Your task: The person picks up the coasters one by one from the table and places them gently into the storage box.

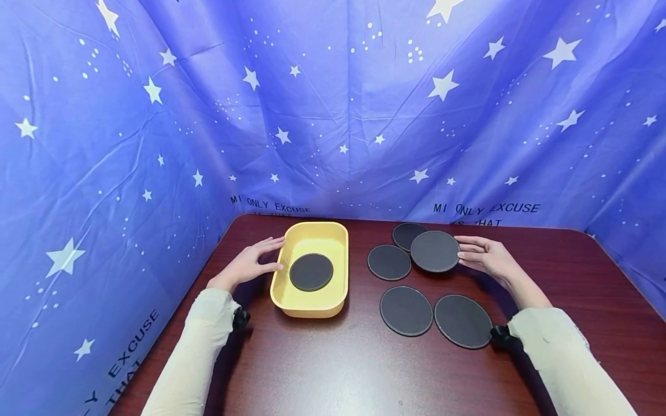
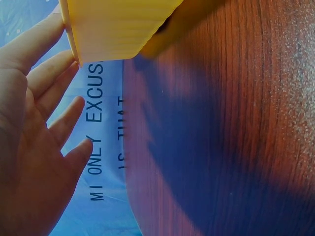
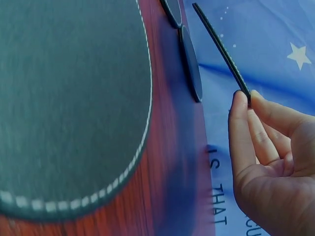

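Observation:
My right hand [image 1: 486,258] pinches a round black coaster [image 1: 435,252] by its right edge. In the right wrist view this coaster [image 3: 222,51] is seen edge-on, raised above the table, between thumb and fingertip. On the left, my left hand [image 1: 250,263] touches the rim of a yellow plastic tub [image 1: 340,263] with loosely spread fingers. The left wrist view shows thumb and fingertips against the outside of the tub [image 2: 113,29], other fingers free. One black coaster [image 1: 311,272] lies inside the tub.
Beside the held coaster lie a coaster [image 1: 388,262] and, partly covered in view, another coaster [image 1: 407,235]. Nearer the front are a left coaster [image 1: 406,311] and a right coaster [image 1: 463,321]. The dark red wooden table [image 1: 312,370] meets a blue star-patterned curtain [image 1: 333,115].

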A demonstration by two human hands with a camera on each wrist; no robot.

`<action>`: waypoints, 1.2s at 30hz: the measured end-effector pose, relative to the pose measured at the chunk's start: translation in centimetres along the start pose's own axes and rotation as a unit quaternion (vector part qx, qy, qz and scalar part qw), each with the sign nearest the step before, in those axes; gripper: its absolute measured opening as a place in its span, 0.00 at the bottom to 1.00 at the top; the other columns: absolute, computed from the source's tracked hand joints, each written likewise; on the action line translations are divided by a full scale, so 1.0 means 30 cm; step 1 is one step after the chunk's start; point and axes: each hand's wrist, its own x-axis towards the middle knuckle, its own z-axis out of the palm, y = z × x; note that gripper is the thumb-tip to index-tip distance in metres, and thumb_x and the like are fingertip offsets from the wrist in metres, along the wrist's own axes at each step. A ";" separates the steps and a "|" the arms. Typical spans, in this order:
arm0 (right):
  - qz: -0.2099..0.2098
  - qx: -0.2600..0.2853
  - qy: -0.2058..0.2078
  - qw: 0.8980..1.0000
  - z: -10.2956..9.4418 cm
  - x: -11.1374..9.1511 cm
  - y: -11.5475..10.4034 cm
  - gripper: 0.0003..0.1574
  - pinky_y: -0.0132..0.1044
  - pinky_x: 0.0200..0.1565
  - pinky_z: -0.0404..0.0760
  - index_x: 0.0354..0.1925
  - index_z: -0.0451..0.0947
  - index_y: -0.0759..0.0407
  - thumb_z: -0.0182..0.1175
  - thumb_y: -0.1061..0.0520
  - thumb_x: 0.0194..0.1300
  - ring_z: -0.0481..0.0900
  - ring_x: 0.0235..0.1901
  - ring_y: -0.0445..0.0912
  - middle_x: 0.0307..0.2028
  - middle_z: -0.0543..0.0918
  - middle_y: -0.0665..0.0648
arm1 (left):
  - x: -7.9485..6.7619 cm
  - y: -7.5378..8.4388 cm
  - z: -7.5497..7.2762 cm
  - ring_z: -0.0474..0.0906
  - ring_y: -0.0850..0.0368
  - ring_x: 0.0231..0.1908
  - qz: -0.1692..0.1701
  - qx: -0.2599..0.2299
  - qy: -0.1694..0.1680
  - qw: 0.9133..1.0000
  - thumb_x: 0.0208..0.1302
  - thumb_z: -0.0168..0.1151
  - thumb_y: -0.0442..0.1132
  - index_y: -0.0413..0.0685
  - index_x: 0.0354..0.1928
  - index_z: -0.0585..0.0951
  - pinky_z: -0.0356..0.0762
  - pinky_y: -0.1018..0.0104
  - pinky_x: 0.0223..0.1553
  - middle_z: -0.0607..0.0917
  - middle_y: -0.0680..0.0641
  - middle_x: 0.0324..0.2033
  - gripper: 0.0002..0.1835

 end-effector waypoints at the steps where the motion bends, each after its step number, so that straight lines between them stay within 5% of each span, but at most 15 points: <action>1: 0.000 0.002 -0.002 1.000 0.006 0.002 0.000 0.24 0.31 0.45 0.87 0.57 0.78 0.50 0.59 0.70 0.67 0.88 0.41 0.36 0.41 0.89 0.44 | 0.000 -0.001 0.000 0.57 0.33 0.74 0.000 0.000 0.000 1.000 0.61 0.70 0.44 0.40 0.69 0.72 0.53 0.40 0.76 0.70 0.39 0.71 0.36; 17: -0.005 -0.003 -0.023 1.000 0.105 0.060 -0.004 0.25 0.32 0.47 0.87 0.62 0.76 0.56 0.58 0.70 0.69 0.88 0.41 0.36 0.41 0.89 0.45 | 0.004 -0.003 0.000 0.57 0.34 0.74 -0.005 -0.003 0.000 1.000 0.60 0.71 0.45 0.42 0.70 0.72 0.53 0.41 0.76 0.70 0.40 0.71 0.36; 24: -0.015 -0.025 -0.027 0.999 0.156 0.092 -0.009 0.32 0.32 0.47 0.87 0.69 0.65 0.69 0.56 0.71 0.69 0.87 0.41 0.35 0.42 0.89 0.43 | 0.005 -0.008 0.001 0.58 0.34 0.74 -0.003 -0.002 0.001 1.000 0.60 0.71 0.45 0.42 0.69 0.72 0.53 0.41 0.76 0.71 0.41 0.71 0.36; 36: -0.003 -0.022 -0.031 0.999 0.239 0.129 -0.024 0.37 0.31 0.47 0.87 0.72 0.57 0.76 0.57 0.71 0.69 0.87 0.40 0.35 0.41 0.89 0.43 | 0.002 -0.010 0.002 0.57 0.34 0.74 -0.009 -0.003 0.001 1.000 0.60 0.71 0.46 0.43 0.70 0.71 0.53 0.41 0.76 0.71 0.41 0.71 0.37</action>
